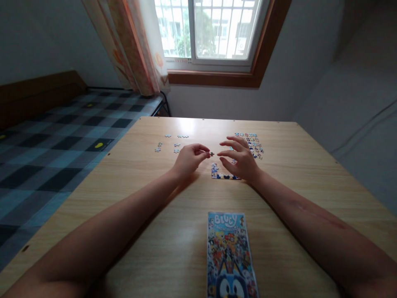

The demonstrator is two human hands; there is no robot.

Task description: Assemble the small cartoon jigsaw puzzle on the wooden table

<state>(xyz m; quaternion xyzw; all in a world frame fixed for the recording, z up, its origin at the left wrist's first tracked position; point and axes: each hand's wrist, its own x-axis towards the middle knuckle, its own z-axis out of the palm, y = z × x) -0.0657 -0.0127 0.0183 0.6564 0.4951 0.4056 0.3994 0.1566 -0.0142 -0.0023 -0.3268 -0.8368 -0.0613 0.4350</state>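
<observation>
In the left hand, fingertips pinch a puzzle piece

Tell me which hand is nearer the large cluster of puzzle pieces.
Right. The right hand is right beside the cluster, at its left edge in the view; the left hand is farther off to the left, pinching a single piece.

Daylight comes through a barred window with a brown wooden frame in the far wall, a patterned orange curtain hanging at its left. A checked bed with a brown headboard stands left of the pale wooden table, and the plain right wall lies dim.
</observation>
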